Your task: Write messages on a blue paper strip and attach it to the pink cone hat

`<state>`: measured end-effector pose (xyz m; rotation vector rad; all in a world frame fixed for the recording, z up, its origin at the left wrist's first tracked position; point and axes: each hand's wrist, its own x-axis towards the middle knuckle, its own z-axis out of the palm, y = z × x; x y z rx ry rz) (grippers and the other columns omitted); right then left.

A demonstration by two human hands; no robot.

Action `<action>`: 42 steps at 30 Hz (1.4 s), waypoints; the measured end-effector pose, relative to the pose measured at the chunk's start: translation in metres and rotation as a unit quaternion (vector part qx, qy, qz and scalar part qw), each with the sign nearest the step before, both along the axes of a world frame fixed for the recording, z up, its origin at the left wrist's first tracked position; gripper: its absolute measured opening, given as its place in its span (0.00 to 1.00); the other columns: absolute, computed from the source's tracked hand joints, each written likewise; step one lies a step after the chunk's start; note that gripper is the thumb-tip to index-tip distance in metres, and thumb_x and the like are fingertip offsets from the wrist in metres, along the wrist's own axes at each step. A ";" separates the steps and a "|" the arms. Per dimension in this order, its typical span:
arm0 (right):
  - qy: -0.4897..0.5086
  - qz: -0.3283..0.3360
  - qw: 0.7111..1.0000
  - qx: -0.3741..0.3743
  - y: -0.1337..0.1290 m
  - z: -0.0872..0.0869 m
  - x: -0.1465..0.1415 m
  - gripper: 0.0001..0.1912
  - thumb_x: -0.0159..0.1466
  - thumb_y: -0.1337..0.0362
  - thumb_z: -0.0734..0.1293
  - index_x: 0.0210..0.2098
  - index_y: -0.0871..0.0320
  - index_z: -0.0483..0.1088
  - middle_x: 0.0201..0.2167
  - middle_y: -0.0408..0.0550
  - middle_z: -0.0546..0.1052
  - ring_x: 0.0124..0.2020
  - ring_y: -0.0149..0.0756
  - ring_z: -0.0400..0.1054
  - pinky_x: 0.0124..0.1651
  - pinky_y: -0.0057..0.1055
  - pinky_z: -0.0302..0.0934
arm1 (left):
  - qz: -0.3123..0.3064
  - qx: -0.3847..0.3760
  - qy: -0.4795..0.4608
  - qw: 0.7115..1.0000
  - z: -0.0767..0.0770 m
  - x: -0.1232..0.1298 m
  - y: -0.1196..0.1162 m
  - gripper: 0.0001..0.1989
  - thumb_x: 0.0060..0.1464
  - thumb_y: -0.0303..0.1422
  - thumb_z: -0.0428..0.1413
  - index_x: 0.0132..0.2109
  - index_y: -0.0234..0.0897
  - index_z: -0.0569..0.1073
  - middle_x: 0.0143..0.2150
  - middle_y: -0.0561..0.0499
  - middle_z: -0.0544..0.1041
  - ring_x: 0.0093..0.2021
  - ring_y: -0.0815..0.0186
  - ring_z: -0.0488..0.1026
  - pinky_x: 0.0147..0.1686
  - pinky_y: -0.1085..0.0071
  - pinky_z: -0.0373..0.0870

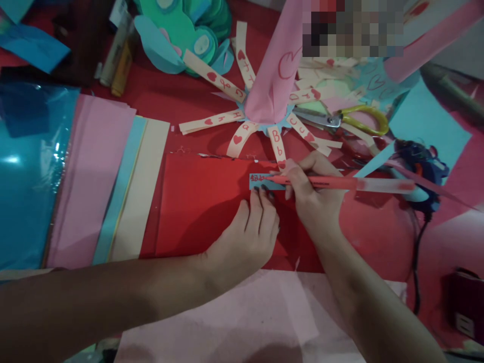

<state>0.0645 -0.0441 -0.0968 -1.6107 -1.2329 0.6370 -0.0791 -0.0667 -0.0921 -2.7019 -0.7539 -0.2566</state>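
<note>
My right hand [315, 189] is closed around a red pen [336, 183], whose tip rests on a small blue paper strip [278, 186]. Red writing shows at the left end of the strip. Fingertips of my left hand [257, 227] press on the strip's lower edge, with the fingers stretched out and holding nothing. Beneath both lies a red sheet [192, 201]. Just beyond stands a pink paper cone [268, 85] with a drawn heart, ringed by lettered cream paper strips [279, 146]. Part of the blue strip is hidden behind my right fingers.
Pink sheets [88, 176], cream sheets [141, 186] and a shiny blue packet [26, 186] lie at left. Yellow-handled scissors [365, 120] and a dark blue corded tool [423, 171] are at right. Green paper cut-outs [181, 35] and markers [121, 65] sit at the back.
</note>
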 end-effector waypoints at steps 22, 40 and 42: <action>0.019 -0.001 1.000 -0.023 0.001 0.002 -0.001 0.16 0.59 0.66 0.63 0.17 0.56 0.58 0.11 0.33 0.60 0.15 0.23 0.57 0.24 0.26 0.61 | 0.001 -0.002 0.000 1.000 -0.002 0.000 -0.001 0.18 0.58 0.32 0.49 0.49 0.20 0.71 0.48 0.35 0.75 0.47 0.55 0.74 0.42 0.66 0.70; 0.049 0.004 0.999 -0.015 0.001 -0.003 0.001 0.14 0.59 0.67 0.63 0.18 0.56 0.57 0.14 0.35 0.62 0.22 0.27 0.68 0.30 0.28 0.65 | 0.000 -0.004 -0.004 1.000 -0.002 0.000 -0.001 0.18 0.58 0.32 0.49 0.48 0.20 0.71 0.48 0.35 0.75 0.46 0.55 0.74 0.42 0.66 0.70; 0.053 0.005 0.998 -0.015 0.001 -0.003 0.001 0.15 0.59 0.67 0.63 0.18 0.56 0.57 0.15 0.35 0.62 0.24 0.28 0.70 0.30 0.28 0.66 | -0.001 -0.002 -0.005 1.000 -0.002 0.000 -0.001 0.18 0.58 0.32 0.49 0.48 0.20 0.71 0.47 0.35 0.76 0.46 0.55 0.74 0.42 0.66 0.71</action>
